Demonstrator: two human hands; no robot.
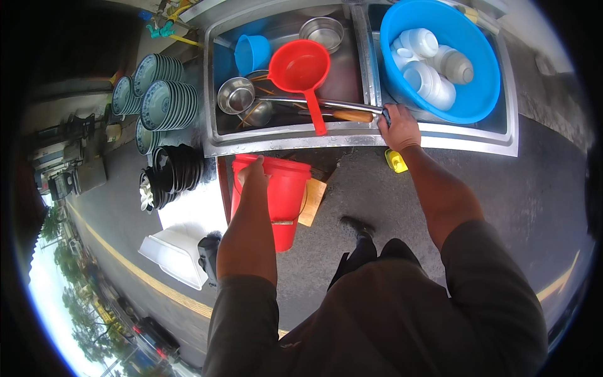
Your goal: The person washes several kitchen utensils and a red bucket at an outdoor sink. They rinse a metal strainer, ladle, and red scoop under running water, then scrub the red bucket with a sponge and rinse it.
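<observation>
My left hand (254, 170) grips the rim of a red plastic bucket (283, 207) below the sink's front edge. My right hand (399, 128) rests on the divider of the stainless steel double sink (348, 140), its fingers at the dark end of a long metal ladle handle (330, 102). In the left basin lie a red plastic dipper (300, 65), a blue plastic container (253, 53), a steel bowl (322, 34), a steel ladle cup (236, 95) and a utensil with a wooden handle (353, 116). White cups (420, 42) lie in a large blue basin (485, 75) on the right.
Stacks of patterned bowls (170, 104) and black bowls (176, 167) stand left of the sink, near a white plastic tub (174, 254). A yellow object (396, 161) and a wooden board (313, 202) are low beneath the sink's edge. A teal tap (161, 30) is at upper left.
</observation>
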